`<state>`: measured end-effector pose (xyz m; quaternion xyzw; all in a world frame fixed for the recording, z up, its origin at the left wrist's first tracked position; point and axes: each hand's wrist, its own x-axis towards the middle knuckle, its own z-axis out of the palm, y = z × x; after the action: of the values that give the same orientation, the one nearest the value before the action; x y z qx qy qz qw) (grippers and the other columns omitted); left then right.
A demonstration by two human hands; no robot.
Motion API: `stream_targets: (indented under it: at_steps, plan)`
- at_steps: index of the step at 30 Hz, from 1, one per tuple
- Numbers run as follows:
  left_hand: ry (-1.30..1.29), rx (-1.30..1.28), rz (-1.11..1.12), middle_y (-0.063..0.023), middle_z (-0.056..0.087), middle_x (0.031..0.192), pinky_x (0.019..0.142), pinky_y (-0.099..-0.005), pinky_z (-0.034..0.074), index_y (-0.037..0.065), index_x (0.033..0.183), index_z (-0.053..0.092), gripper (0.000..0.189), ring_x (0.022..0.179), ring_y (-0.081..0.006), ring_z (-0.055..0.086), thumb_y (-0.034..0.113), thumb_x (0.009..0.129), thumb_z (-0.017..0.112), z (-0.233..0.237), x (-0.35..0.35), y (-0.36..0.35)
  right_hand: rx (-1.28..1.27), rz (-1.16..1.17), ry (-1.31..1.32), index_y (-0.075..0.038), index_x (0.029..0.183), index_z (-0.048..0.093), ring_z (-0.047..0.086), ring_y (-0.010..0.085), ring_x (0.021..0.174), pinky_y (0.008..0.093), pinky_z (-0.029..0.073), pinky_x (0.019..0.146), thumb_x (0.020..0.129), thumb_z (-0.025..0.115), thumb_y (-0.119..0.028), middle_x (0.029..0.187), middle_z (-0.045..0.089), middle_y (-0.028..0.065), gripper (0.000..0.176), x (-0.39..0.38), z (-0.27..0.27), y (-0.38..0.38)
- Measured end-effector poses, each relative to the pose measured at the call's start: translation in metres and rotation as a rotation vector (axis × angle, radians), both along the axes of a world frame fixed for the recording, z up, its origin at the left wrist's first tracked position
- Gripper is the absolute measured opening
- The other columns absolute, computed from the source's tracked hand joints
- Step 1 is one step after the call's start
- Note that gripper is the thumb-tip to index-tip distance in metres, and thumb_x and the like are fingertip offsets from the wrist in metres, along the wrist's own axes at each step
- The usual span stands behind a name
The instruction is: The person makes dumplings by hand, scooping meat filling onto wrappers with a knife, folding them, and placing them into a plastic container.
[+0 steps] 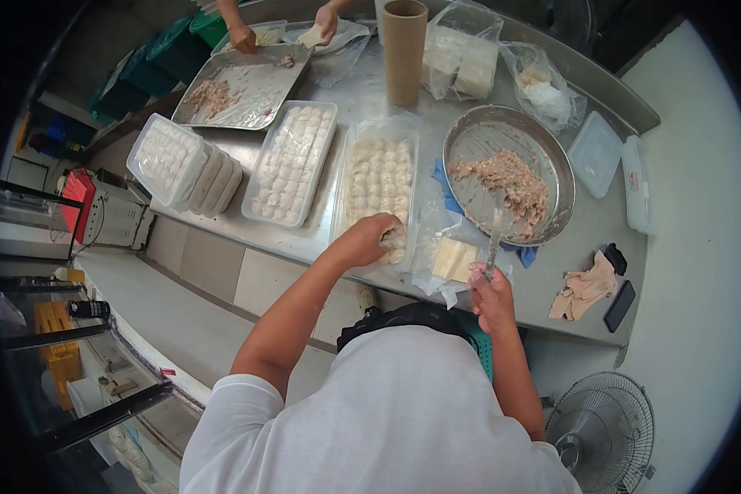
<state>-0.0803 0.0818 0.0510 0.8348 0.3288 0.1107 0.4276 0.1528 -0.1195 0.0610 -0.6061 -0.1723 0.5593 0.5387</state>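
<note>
My left hand is over the near end of a clear plastic tray filled with rows of pale dumplings. Its fingers are curled round a small pale piece, seemingly a dumpling. My right hand grips a thin spatula-like tool, which points away from me over the near edge of a round metal pan. Minced filling lies in that pan. Just left of my right hand, a stack of square wrappers rests on plastic.
A second dumpling tray, stacked containers, and a cardboard tube stand on the metal table. A co-worker's hands work at a rectangular pan. A cloth and phone lie right; a fan stands below.
</note>
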Motion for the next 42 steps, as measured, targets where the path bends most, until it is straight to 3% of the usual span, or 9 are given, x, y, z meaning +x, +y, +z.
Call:
stream_targets:
  at_steps: [6, 11, 14, 24, 27, 32, 36, 40, 42]
  plan:
    - [0.194, 0.138, -0.075, -0.0183, 0.064, 0.113, 0.097, -0.0423, 0.047, 0.003, 0.114, 0.065, 0.043, 0.108, -0.0372, 0.058, -0.005, 0.072, 0.066, 0.007, 0.005, -0.004, 0.016, -0.056, -0.282, -0.006, 0.128, 0.056, 0.045, 0.0046, 0.056, 0.0224, 0.037, 0.047, 0.103, 0.050, -0.023, 0.078, 0.055, 0.0007, 0.031, 0.044, 0.005, -0.016]
    - [0.039, 0.295, -0.018, -0.0158, 0.063, 0.111, 0.096, -0.0424, 0.047, 0.003, 0.111, 0.066, 0.042, 0.110, -0.0368, 0.055, -0.007, 0.070, 0.065, 0.026, 0.039, -0.030, 0.089, 0.266, -1.453, -0.005, 0.125, 0.060, 0.064, 0.0342, 0.083, 0.0458, 0.050, 0.073, 0.096, 0.049, -0.008, 0.090, 0.062, 0.0163, 0.032, 0.087, 0.037, 0.005]
    - [-0.180, 0.232, -0.214, -0.0150, 0.062, 0.109, 0.093, -0.0417, 0.048, 0.003, 0.109, 0.065, 0.041, 0.106, -0.0352, 0.056, -0.003, 0.069, 0.069, 0.001, 0.082, -0.063, -0.051, 0.348, -1.566, -0.005, 0.121, 0.062, 0.064, 0.0407, 0.089, 0.0496, 0.050, 0.078, 0.088, 0.049, -0.002, 0.104, 0.063, 0.0200, 0.036, 0.090, 0.051, 0.039]
    - [0.023, 0.277, -0.271, -0.0150, 0.062, 0.105, 0.090, -0.0411, 0.048, 0.003, 0.099, 0.068, 0.029, 0.103, -0.0345, 0.056, 0.003, 0.070, 0.072, -0.053, 0.106, -0.082, -0.004, 0.551, -1.611, -0.007, 0.110, 0.069, 0.067, 0.0378, 0.090, 0.0467, 0.053, 0.081, 0.085, 0.050, -0.007, 0.105, 0.065, 0.0182, 0.031, 0.096, 0.020, 0.107]
    - [-0.299, 0.270, -0.162, -0.0122, 0.063, 0.102, 0.090, -0.0383, 0.048, 0.003, 0.097, 0.066, 0.019, 0.101, -0.0311, 0.059, 0.005, 0.078, 0.068, -0.036, 0.100, -0.079, 0.090, 0.591, -1.507, -0.007, 0.106, 0.072, 0.066, 0.0376, 0.091, 0.0459, 0.053, 0.082, 0.085, 0.050, -0.006, 0.103, 0.067, 0.0189, 0.031, 0.111, 0.021, 0.098]
    - [-0.737, -1.068, 0.493, -0.0021, 0.061, 0.098, 0.090, -0.0342, 0.047, 0.010, 0.103, 0.057, 0.011, 0.095, -0.0152, 0.060, 0.019, 0.096, 0.054, -0.013, 0.088, -0.076, 0.193, 0.487, -1.186, -0.007, 0.109, 0.071, 0.066, 0.0380, 0.094, 0.0453, 0.053, 0.084, 0.084, 0.051, -0.004, 0.106, 0.068, 0.0184, 0.033, 0.135, 0.032, 0.086]
    - [-0.524, -0.850, 0.512, -0.0060, 0.059, 0.095, 0.081, -0.0337, 0.046, 0.008, 0.108, 0.055, 0.016, 0.093, -0.0141, 0.057, 0.020, 0.098, 0.054, -0.007, 0.090, -0.070, 0.218, 0.341, -1.352, -0.006, 0.109, 0.071, 0.066, 0.0380, 0.092, 0.0447, 0.053, 0.083, 0.085, 0.052, -0.007, 0.105, 0.069, 0.0179, 0.031, 0.128, 0.008, 0.099]
    - [-0.282, 0.122, 0.062, -0.0118, 0.058, 0.085, 0.080, -0.0340, 0.045, 0.003, 0.107, 0.054, 0.021, 0.087, -0.0124, 0.055, 0.023, 0.099, 0.052, 0.012, 0.084, -0.065, 0.057, 0.522, -1.504, -0.006, 0.109, 0.071, 0.066, 0.0369, 0.092, 0.0441, 0.053, 0.082, 0.085, 0.055, -0.009, 0.104, 0.069, 0.0168, 0.029, 0.108, 0.014, 0.106]
    - [-0.286, -0.154, 0.154, -0.0081, 0.060, 0.092, 0.082, -0.0329, 0.045, 0.005, 0.108, 0.054, 0.017, 0.089, -0.0151, 0.057, 0.019, 0.099, 0.051, 0.027, 0.081, -0.065, 0.093, 0.539, -1.452, -0.006, 0.107, 0.072, 0.066, 0.0366, 0.092, 0.0443, 0.053, 0.081, 0.085, 0.054, -0.009, 0.103, 0.069, 0.0163, 0.028, 0.110, 0.023, 0.103]
